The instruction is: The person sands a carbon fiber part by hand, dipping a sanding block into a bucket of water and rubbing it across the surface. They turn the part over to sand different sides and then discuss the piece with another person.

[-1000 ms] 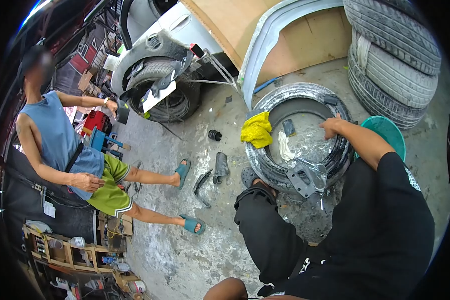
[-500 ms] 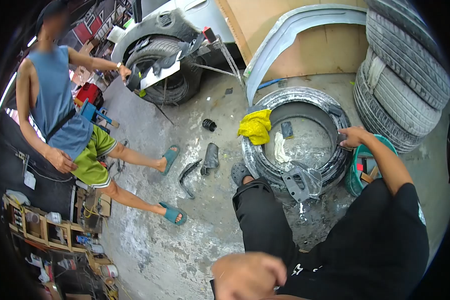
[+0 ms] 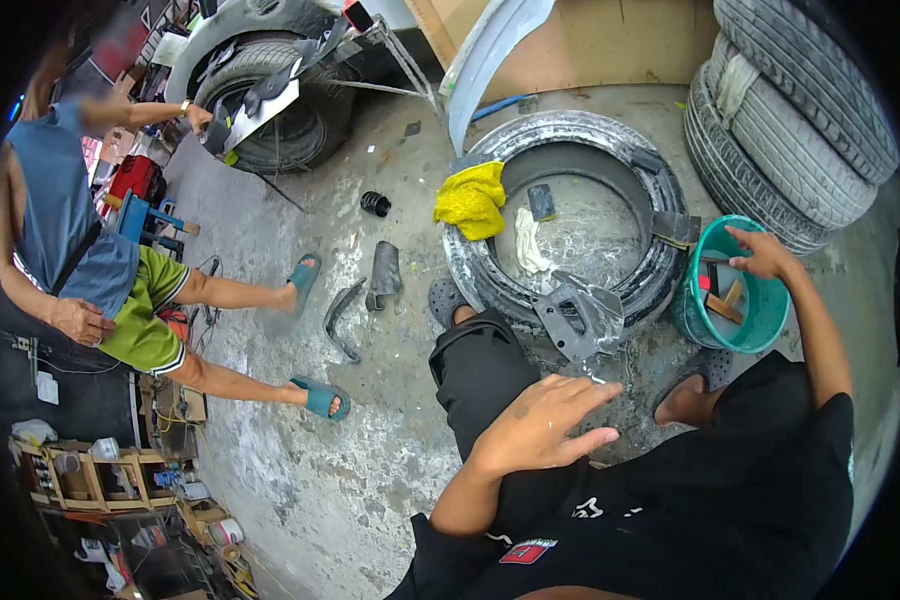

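My left hand [image 3: 550, 425] is held over my lap, fingers stretched out and nothing in them. My right hand [image 3: 765, 255] hangs over the green bucket [image 3: 735, 340], with its fingers apart and no held thing visible. Inside the bucket are wooden blocks [image 3: 725, 308] and a red piece. A dark, flat sanding pad [image 3: 675, 228] lies on the rim of the tyre [image 3: 470, 270] beside the bucket. A yellow cloth [image 3: 472, 200] drapes over the tyre's left side. A grey plastic part [image 3: 568, 322] with cut-outs leans at the tyre's near edge.
A co-worker in a blue top [image 3: 55, 200] stands at the left, one hand by a car wheel [image 3: 270, 100]. Stacked tyres [image 3: 800, 110] rise at the right. Black trim pieces [image 3: 385, 275] and a grey fender arch [image 3: 495, 50] are nearby. Shelving [image 3: 100, 475] stands lower left.
My right hand has left the dark pad on the tyre rim and moved over the bucket. My left hand has risen forward and its fingers have spread. The view has shifted.
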Demonstrator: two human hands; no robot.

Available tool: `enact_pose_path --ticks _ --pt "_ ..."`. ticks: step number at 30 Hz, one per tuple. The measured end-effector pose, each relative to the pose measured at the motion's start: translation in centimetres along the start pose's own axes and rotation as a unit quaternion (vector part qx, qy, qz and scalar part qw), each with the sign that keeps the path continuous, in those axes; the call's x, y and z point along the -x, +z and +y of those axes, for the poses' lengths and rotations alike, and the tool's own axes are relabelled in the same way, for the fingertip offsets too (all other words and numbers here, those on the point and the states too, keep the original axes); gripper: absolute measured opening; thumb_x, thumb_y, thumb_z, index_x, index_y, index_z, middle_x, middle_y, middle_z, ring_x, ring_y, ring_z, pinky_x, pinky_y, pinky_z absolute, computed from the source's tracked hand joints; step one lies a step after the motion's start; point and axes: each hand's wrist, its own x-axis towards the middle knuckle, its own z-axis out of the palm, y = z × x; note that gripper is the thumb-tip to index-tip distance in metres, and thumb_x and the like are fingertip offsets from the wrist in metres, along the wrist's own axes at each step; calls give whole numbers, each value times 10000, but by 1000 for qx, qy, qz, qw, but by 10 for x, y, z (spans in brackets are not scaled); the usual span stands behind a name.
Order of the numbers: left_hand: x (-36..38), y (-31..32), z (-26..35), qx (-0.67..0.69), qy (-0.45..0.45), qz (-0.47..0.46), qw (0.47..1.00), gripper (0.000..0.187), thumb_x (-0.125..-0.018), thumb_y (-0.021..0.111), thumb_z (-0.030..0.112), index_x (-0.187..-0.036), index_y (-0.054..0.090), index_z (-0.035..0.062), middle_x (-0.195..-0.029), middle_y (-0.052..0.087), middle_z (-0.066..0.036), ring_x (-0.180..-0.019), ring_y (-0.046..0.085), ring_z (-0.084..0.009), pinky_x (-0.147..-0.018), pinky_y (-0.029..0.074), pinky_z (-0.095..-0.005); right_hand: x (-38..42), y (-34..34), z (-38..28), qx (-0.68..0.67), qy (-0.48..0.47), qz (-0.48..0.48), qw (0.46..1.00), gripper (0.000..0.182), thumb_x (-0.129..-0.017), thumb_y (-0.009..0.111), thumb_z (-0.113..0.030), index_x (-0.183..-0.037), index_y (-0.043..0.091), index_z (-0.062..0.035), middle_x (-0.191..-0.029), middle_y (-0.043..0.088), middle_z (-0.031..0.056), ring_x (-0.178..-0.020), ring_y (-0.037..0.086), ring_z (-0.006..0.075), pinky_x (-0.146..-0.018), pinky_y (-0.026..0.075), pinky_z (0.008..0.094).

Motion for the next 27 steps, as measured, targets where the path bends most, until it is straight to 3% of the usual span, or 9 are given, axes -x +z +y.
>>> enact_pose_path --ticks 2,4,8,11,13,22,25,26,27 --pt "-1 3 2 0 -1 -3 1000 540 -909 755 369 -1329 629 54 -869 632 -104 -832 634 -304 -810 484 -402 5 4 11 -7 13 -4 1000 800 -903 746 -358 -1597 383 -191 -1285 674 178 -1257 614 344 -1140 332 536" --pt "-4 5 2 -28 -3 -13 1000 530 -918 737 396 -1308 637 50 -856 629 -103 -826 635 -308 -812 483 -402 9 5 18 21 20 0 1000 828 -865 773 -293 -1593 390 -199 -1284 677 208 -1240 624 379 -1062 459 468" --pt "-8 7 5 -51 -12 -48 997 496 -941 704 366 -1291 621 24 -916 642 -124 -870 636 -324 -820 468 -407 11 3 19 -19 20 -4 1000 810 -902 744 -360 -1604 369 -210 -1242 681 174 -1225 620 366 -1108 385 494" --pt "-9 11 2 -81 -16 -44 996 508 -936 710 402 -1284 642 39 -849 629 -105 -827 639 -307 -802 479 -408 2 3 18 -8 5 -2 1000 813 -906 741 -362 -1608 358 -216 -1265 676 182 -1240 614 369 -1106 397 487" --pt "-9 12 2 -95 -18 -36 995 500 -938 707 397 -1279 641 37 -853 631 -109 -829 641 -309 -800 477 -408 -3 3 13 8 -14 5 1000 822 -888 763 -309 -1602 370 -209 -1291 672 212 -1230 629 379 -1059 459 466" --pt "-6 16 3 -133 -34 -16 990 476 -949 686 379 -1281 635 42 -903 661 -117 -860 649 -328 -837 484 -415 -9 0 1 29 -39 17 999 834 -890 772 -301 -1607 357 -209 -1332 661 208 -1255 626 374 -1060 473 453" --pt "0 7 -8 -152 -2 35 988 458 -898 747 354 -1238 671 56 -926 684 -124 -879 660 -327 -822 498 -430 -11 0 6 -36 -55 -7 998 808 -898 760 -290 -1599 376 -174 -1487 566 175 -1368 548 341 -1170 369 463" --pt "2 16 -8 -133 16 49 990 451 -872 778 342 -1216 689 63 -938 696 -128 -889 666 -326 -814 505 -438 -25 13 29 11 -140 38 989 764 -919 724 -323 -1590 396 -163 -1542 517 154 -1422 493 331 -1193 333 472" --pt "-2 9 6 -151 -32 14 988 446 -848 799 328 -1199 701 72 -966 709 -126 -906 670 -330 -816 514 -438 -18 5 16 70 -71 -3 995 729 -937 684 -381 -1581 416 -168 -1557 498 150 -1432 476 337 -1181 351 484"
